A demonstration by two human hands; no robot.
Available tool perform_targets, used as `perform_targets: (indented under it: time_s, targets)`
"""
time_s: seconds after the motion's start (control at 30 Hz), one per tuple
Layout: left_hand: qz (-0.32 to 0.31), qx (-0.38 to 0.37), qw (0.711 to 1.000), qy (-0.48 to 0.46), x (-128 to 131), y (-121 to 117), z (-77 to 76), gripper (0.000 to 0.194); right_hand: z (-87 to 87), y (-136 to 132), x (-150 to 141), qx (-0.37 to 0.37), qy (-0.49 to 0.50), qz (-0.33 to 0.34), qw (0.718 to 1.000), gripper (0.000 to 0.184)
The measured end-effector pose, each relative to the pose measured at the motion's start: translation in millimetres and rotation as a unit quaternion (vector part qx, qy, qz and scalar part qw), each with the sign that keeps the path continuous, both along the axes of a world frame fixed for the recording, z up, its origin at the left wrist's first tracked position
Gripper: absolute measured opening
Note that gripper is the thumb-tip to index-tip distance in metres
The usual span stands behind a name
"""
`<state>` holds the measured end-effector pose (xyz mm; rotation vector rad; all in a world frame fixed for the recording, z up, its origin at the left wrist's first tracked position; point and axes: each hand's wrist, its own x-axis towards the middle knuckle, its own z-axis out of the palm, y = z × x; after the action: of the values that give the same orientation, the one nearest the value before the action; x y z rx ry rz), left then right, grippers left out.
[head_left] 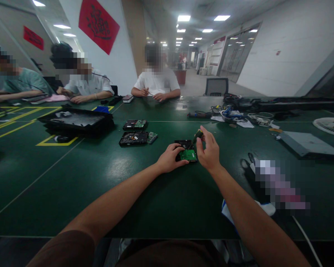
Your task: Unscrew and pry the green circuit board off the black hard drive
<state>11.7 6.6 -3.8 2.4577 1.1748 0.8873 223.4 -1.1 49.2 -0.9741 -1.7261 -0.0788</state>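
Note:
A hard drive with a green circuit board lies on the green table in front of me. My left hand grips it from the left side, thumb at the near edge and fingers over the top. In my right hand, a screwdriver with a dark and yellow-green handle is held between thumb and fingers above the drive's right side. Its shaft slants down to the left toward the drive; whether the tip touches a screw cannot be made out. Left of them lie two more hard drives and a loose circuit board.
A black tray stands at the left. Cables are heaped at the back right, near a grey metal case. A blurred-out object and a white-blue cloth lie by my right forearm. Several people sit across the table.

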Motion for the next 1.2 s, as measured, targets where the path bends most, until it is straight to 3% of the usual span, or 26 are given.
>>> perform_targets:
  time_s: [1.2]
  targets:
    - [-0.003, 0.000, 1.000, -0.010, -0.5, 0.0, 0.5, 0.067, -4.0, 1.6, -0.5, -0.006, 0.010, -0.006, 1.000, 0.048]
